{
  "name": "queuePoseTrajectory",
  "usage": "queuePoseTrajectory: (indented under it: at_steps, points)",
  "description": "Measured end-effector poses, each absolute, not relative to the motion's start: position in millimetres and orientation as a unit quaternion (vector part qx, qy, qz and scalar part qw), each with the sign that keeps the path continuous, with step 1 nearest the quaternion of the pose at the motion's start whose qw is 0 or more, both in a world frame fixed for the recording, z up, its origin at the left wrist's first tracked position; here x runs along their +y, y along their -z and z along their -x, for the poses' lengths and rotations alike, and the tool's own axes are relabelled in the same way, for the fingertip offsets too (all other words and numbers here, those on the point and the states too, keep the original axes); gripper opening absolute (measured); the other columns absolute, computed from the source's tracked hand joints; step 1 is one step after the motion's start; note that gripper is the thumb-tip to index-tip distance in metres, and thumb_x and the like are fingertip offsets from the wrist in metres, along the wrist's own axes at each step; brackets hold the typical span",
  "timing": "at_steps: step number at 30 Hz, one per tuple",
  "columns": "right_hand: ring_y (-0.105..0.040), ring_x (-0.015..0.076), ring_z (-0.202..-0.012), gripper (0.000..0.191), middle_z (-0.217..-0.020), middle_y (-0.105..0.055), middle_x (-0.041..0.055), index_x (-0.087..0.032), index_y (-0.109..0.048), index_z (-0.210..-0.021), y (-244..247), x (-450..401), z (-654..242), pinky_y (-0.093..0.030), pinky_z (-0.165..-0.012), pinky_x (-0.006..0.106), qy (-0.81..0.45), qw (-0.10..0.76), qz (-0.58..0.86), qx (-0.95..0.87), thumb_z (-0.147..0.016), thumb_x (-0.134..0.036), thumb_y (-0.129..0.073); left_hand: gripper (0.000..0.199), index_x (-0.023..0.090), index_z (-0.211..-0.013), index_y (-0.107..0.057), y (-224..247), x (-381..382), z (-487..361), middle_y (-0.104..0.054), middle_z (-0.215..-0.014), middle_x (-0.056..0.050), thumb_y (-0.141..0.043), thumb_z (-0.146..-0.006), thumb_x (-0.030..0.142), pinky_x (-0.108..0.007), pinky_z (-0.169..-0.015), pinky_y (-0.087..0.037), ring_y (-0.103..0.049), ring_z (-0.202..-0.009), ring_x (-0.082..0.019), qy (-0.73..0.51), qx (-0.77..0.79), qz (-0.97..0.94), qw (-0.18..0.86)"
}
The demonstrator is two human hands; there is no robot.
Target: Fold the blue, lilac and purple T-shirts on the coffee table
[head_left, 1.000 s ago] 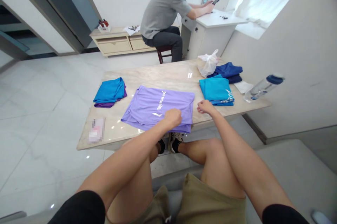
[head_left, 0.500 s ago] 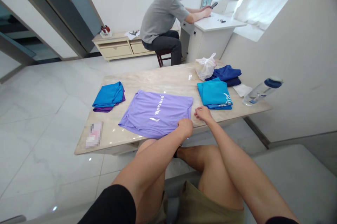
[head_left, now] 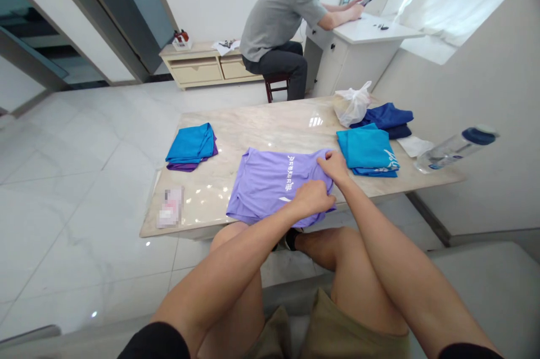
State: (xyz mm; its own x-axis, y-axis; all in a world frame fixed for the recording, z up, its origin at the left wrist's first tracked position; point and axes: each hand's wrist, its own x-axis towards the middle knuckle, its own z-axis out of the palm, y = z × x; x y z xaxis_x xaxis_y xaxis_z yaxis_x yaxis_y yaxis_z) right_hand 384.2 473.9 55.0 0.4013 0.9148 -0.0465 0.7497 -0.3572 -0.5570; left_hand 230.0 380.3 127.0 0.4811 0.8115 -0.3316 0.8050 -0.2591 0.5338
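Note:
A light purple shirt (head_left: 265, 184) with white print lies folded on the marble-topped table (head_left: 261, 122), its near edge hanging over the front. My left hand (head_left: 314, 199) is closed on the shirt's right side, close to the table's front edge. Just beyond it, my right hand (head_left: 333, 166) pinches the far right corner of the same shirt, thumb and fingers together. Between the two hands the cloth is gathered and raised a little. To the right of my right hand sits a folded bright blue garment stack (head_left: 367, 148) with white lettering.
Blue and purple folded clothes (head_left: 192, 144) lie at the left, behind a pink packet (head_left: 171, 207). At the right are a white plastic bag (head_left: 353, 104), navy cloth (head_left: 388, 117) and a clear water bottle (head_left: 451, 148). A person (head_left: 278, 16) sits at a white desk (head_left: 358, 55).
My right hand has moved onto the shirt and taken hold of its far right corner. The shirt's right side is now bunched and lifted. The camera view has shifted slightly left.

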Motion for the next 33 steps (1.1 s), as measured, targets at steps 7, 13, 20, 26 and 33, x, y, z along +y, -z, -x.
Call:
queuePoseTrajectory:
  at_steps: [7, 13, 20, 26, 33]
  points:
    - [-0.076, 0.0211, -0.088, 0.018, -0.100, -0.078, 0.0062, -0.021, -0.064, -0.103, -104.4, 491.3, -260.5, -0.063, -0.083, 0.032, -0.283, 0.397, 0.671, -0.559, -0.088, -0.021, -0.075, 0.018, 0.018, -0.092, -0.070, -118.8, 417.7, -74.7, -0.081, -0.085, -0.011, -0.065, -0.088, 0.034, -0.031, -0.067, -0.060, -0.079, -0.076, -0.026, -0.045, 0.613, -0.653, 0.443]
    - [-0.078, 0.0157, -0.068, 0.008, -0.094, -0.082, 0.0074, -0.018, -0.067, -0.109, -111.7, 488.6, -221.3, -0.061, -0.058, 0.023, -0.397, 0.325, 0.639, -0.573, -0.101, -0.021, -0.067, 0.012, 0.019, -0.076, -0.068, -87.6, 428.6, 21.3, -0.078, -0.071, -0.012, -0.069, -0.076, 0.031, -0.034, -0.062, -0.059, -0.078, -0.071, -0.031, 0.004, 0.700, -0.568, 0.434]
    - [-0.077, 0.0212, -0.066, 0.005, -0.070, -0.076, 0.0116, -0.011, -0.076, -0.091, -78.3, 484.3, -272.5, -0.061, -0.062, 0.025, -0.333, 0.125, 0.740, -0.571, -0.092, -0.015, -0.073, 0.019, 0.016, -0.090, -0.078, -48.1, 455.9, 16.9, -0.083, -0.109, -0.027, -0.069, -0.084, 0.032, -0.040, -0.091, -0.060, -0.077, -0.122, -0.044, -0.033, 0.747, -0.582, 0.321]
    - [-0.073, 0.0220, -0.063, 0.028, -0.071, -0.075, 0.0117, -0.010, -0.076, -0.085, -53.9, 478.1, -284.3, -0.061, -0.058, 0.031, -0.372, -0.002, 0.732, -0.571, -0.093, -0.036, -0.082, 0.030, 0.017, -0.096, -0.079, -25.9, 484.7, 5.8, -0.083, -0.117, -0.022, -0.071, -0.092, 0.045, -0.035, -0.089, -0.057, -0.077, -0.121, -0.039, -0.112, 0.750, -0.568, 0.321]
    - [-0.070, 0.0231, -0.067, 0.027, -0.061, -0.066, 0.0062, -0.017, -0.071, -0.070, -29.1, 485.6, -280.5, -0.052, -0.062, 0.028, -0.366, -0.016, 0.710, -0.602, -0.087, -0.033, -0.086, 0.025, 0.019, -0.076, -0.074, -9.1, 496.9, 11.3, -0.073, -0.067, -0.006, -0.087, -0.073, 0.040, -0.029, -0.059, -0.047, -0.075, -0.080, -0.030, -0.172, 0.724, -0.514, 0.427]
